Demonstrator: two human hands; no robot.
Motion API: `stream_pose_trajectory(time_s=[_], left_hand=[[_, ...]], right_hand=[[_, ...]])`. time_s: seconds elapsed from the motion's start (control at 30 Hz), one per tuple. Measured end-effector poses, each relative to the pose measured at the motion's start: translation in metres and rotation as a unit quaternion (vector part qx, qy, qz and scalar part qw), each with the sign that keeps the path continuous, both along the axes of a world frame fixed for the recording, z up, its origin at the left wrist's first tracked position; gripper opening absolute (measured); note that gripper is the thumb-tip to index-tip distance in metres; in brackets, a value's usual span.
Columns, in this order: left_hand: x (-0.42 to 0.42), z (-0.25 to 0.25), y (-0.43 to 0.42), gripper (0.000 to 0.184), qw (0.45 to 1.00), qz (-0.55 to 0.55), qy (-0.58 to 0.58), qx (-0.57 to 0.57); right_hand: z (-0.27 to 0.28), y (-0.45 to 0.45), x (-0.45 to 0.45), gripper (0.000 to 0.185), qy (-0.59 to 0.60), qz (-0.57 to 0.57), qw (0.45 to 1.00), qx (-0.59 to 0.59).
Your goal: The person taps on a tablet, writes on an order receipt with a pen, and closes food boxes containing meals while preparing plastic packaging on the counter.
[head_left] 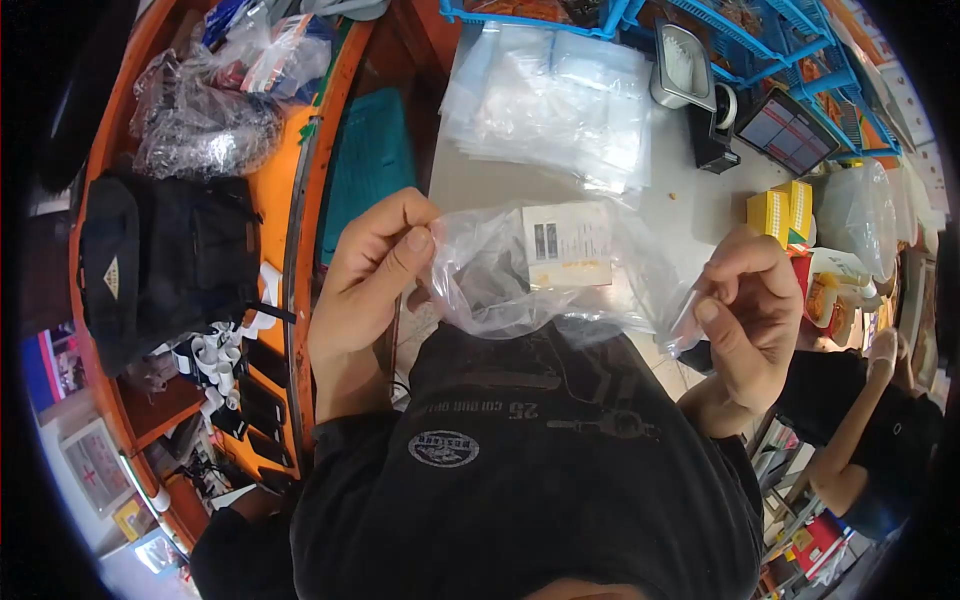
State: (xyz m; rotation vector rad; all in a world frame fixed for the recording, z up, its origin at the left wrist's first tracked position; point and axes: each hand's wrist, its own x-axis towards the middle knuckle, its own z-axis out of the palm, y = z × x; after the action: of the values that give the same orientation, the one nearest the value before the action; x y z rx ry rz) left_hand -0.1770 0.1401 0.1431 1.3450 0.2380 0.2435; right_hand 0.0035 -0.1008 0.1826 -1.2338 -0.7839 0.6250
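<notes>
And now up off the counter (690, 205), a clear bag (485, 285) in both hands, stretched crosswise just in front of the black shirt (540, 450). Pinching the bag's left edge with thumb and forefinger of the left hand (362, 275), the remaining fingers partly tucked behind. Over at the right end, gathering a loose fold between thumb and bent fingers of the right hand (745, 325); hard to tell how firmly.

Between the two grips, a printed card (567, 245), barcode toward the left, well apart from the fingertips on either side. Showing against the plastic, slightly tilted; impossible to tell whether flat card or box face. Slack, crumpled film to its left, close to the left thumb; more film to its right, running toward the right fingers.

Farther out, beyond the bag, a pile of bags (550, 100) across the counter. To the far right, a metal tin (683, 65), then a tablet (787, 133), with blue crates (800, 40) behind. Nearer on the right, just past the right hand, yellow boxes (780, 212). Away to the left, a black backpack (175, 255).
</notes>
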Motion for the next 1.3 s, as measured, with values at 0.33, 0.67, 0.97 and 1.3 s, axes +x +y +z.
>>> stream_pose_trajectory(time_s=[0.33, 0.67, 0.97, 1.3], left_hand=[[0.015, -0.007, -0.005, 0.025, 0.999, -0.019, -0.026, -0.014], [0.023, 0.016, -0.020, 0.040, 0.998, 0.002, -0.036, 0.054], [0.017, 0.042, 0.008, 0.105, 0.852, -0.044, -0.020, 0.522], [0.115, -0.121, -0.067, 0.072, 0.734, -0.418, 0.014, 0.535]], right_hand=[[-0.007, -0.007, 0.002, 0.024, -0.040, -0.098, 0.993, 0.046], [-0.013, 0.020, -0.005, 0.027, -0.068, -0.054, 0.994, 0.060], [0.004, 0.055, -0.022, 0.026, -0.283, 0.016, 0.956, -0.078], [-0.017, 0.116, -0.072, 0.009, -0.345, 0.107, 0.932, -0.039]])
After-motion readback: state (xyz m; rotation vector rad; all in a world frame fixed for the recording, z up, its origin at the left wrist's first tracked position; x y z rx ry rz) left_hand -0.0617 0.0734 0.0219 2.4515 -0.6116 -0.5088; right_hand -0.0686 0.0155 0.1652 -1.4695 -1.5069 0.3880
